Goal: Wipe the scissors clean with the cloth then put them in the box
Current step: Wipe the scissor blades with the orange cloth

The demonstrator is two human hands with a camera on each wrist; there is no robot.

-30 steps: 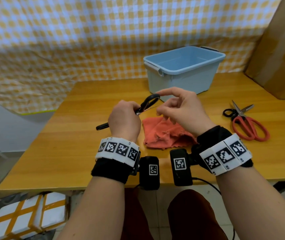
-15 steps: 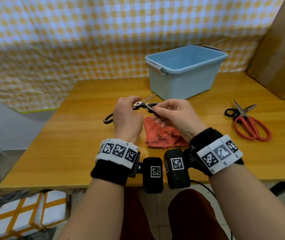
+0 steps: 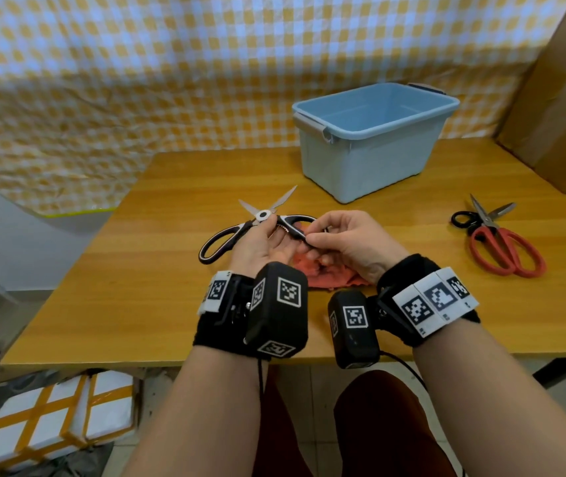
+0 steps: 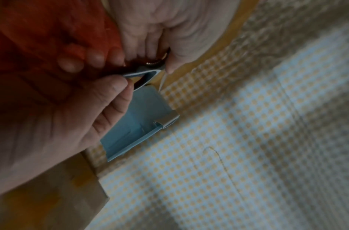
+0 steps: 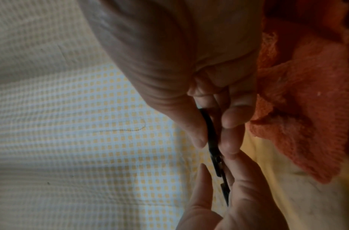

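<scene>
Left hand (image 3: 260,244) fingers (image 3: 276,241) curled round the black-and-white scissors (image 3: 260,223) close to the pivot; right hand (image 3: 350,242) fingers (image 3: 312,241) pinching one black handle loop. Scissors held up just over the surface (image 3: 171,287), blades spread apart and pointing toward the blue box (image 3: 371,146). Orange cloth (image 3: 322,278) lying crumpled under both hands, not wrapped on the blades right now. Nothing in the box yet, so probably near the start or middle: wiping still to do or finish, then the drop into the box. Red scissors (image 3: 501,241) lying far off to the right, untouched. Hard to tell whether the blades look clean. Most of the cloth hidden behind hands and wrist cameras. Wrist views dim and blurry.
</scene>
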